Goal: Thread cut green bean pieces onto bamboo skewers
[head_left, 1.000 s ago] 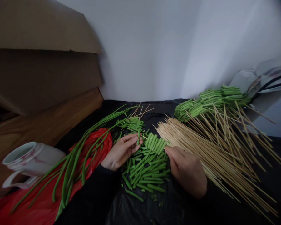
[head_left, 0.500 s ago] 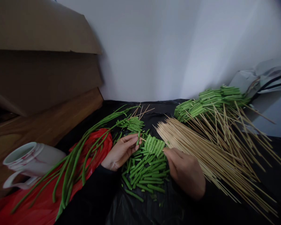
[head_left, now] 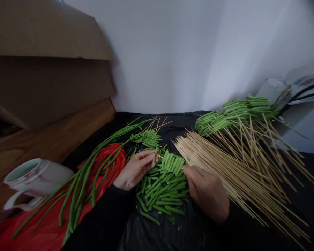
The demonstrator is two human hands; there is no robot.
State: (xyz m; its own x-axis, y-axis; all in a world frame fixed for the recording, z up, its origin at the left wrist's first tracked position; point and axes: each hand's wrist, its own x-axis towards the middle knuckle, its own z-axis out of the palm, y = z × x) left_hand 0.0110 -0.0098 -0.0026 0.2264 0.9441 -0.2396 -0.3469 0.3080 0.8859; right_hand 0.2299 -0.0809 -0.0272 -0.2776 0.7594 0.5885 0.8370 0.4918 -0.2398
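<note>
My left hand [head_left: 134,169] pinches a short green bean piece [head_left: 155,154] upright between thumb and fingers. My right hand [head_left: 207,191] is closed on a thin bamboo skewer [head_left: 170,160] that carries a row of several bean pieces, its tip pointing at the piece in my left hand. Under both hands lies a heap of cut bean pieces [head_left: 161,193] on black plastic sheeting [head_left: 157,233].
A big fan of bare bamboo skewers [head_left: 232,167] spreads to the right. Finished bean skewers [head_left: 238,109] are stacked at the back right. Long uncut beans [head_left: 89,174] lie over a red plastic bag [head_left: 42,226]. A white mug [head_left: 31,181] stands at left, under cardboard boxes [head_left: 47,62].
My right hand has drawn slightly toward me with the skewer. The left hand keeps its pinch on the bean piece almost in place.
</note>
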